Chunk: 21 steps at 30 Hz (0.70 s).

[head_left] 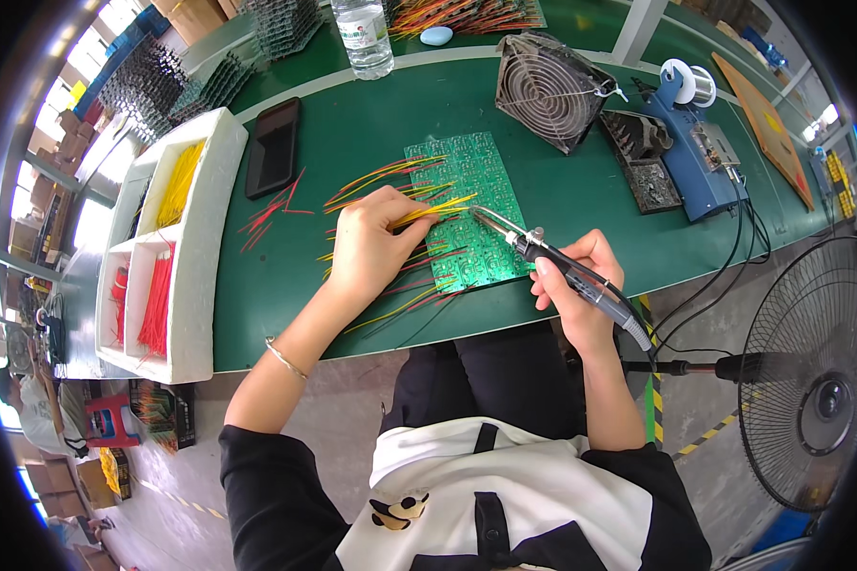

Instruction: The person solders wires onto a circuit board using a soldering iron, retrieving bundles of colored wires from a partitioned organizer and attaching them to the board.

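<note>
A green circuit board panel (486, 238) lies on the green worktop in front of me, with red, yellow and dark wires sticking out from its left side. My left hand (376, 233) is closed on a small bunch of yellow wires (438, 207), their ends over the board. My right hand (581, 285) grips a soldering iron (581, 281) by its dark handle. The iron's tip points left at the yellow wire ends; whether it touches them I cannot tell. Several loose red wires (274, 211) lie on the worktop left of the board.
A white foam box (221, 190) with red and yellow wires stands left, beside a black phone (273, 147). Behind are a water bottle (364, 43) and a square fan (552, 90). A blue soldering station (700, 157) with a solder spool (690, 84) stands right. A large fan (814, 381) is at the lower right.
</note>
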Motion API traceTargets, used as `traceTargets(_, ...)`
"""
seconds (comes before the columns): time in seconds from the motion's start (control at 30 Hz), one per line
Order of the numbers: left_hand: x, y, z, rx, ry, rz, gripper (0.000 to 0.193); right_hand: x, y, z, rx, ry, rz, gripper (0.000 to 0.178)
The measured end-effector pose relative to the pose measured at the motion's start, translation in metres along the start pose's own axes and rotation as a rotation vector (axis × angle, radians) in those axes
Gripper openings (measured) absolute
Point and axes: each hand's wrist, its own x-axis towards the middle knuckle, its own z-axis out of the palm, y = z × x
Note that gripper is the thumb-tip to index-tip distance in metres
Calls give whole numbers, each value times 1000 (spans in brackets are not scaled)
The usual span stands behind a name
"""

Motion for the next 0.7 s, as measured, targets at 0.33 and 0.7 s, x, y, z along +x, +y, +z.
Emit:
traceTargets(0.33,-1,2,-1,39,-17,-12,12,-1,2,1,-36,-14,-25,23)
traceTargets(0.7,-1,0,-1,84,-14,17,12,-2,1,0,-3,24,-39,24)
